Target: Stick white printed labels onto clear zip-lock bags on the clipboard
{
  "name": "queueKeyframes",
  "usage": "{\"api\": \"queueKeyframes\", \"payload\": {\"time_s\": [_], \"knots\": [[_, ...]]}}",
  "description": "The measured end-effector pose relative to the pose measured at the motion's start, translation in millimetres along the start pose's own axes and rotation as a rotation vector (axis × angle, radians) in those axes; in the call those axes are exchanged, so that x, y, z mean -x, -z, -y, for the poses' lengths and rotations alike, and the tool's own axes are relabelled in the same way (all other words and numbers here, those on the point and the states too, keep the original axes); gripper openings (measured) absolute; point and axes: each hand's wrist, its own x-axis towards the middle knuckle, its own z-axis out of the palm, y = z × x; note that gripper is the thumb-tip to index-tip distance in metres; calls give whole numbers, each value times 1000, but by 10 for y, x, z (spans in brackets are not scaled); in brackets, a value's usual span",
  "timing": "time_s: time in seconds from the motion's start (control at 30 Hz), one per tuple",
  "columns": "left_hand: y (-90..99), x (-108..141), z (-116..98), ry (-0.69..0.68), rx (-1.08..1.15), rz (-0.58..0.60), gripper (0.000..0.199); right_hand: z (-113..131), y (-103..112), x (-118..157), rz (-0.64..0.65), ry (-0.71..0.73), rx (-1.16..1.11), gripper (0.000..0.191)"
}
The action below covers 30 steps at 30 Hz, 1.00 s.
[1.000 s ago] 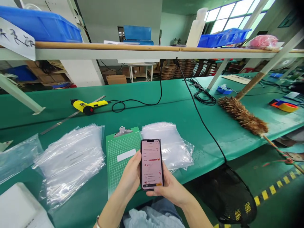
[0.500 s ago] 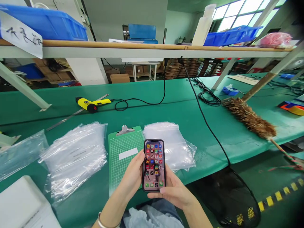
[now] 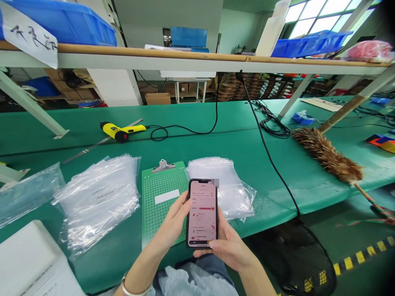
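Smartphone [image 3: 202,213], screen lit, held above the green workbench [image 3: 185,115]. Blue plastic bins [image 3: 61,24] on the shelf [image 3: 154,52] overhead hide their contents; stacks of clear plastic bags [image 3: 98,201] lie flanking a clipboard [image 3: 157,218]. Left hand [image 3: 173,220] and right hand [image 3: 225,246] clasp the phone's edges.

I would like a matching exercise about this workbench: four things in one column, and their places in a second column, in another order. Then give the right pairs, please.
Things:
1. phone
2. green clipboard
3. yellow corded tool
4. feather duster

Places:
A. Beside a steel ruler
B. Right of a black cable
C. Held in left hand and right hand
D. Between stacks of clear plastic bags

Pairs: 1-C, 2-D, 3-A, 4-B
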Motion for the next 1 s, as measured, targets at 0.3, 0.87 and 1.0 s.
{"api": "queueKeyframes", "payload": {"time_s": [0.3, 0.87, 1.0], "knots": [[-77, -39, 110, -6, 83, -64, 59, 64, -105, -121, -293, 66, 100, 57], [-140, -60, 145, -21, -66, -38, 63, 153, -5, -389, -462, -27, 60, 54], [-130, -48, 45, 88, 202, -31, 59, 174, -17, -279, -233, -15, 42, 58]]}}
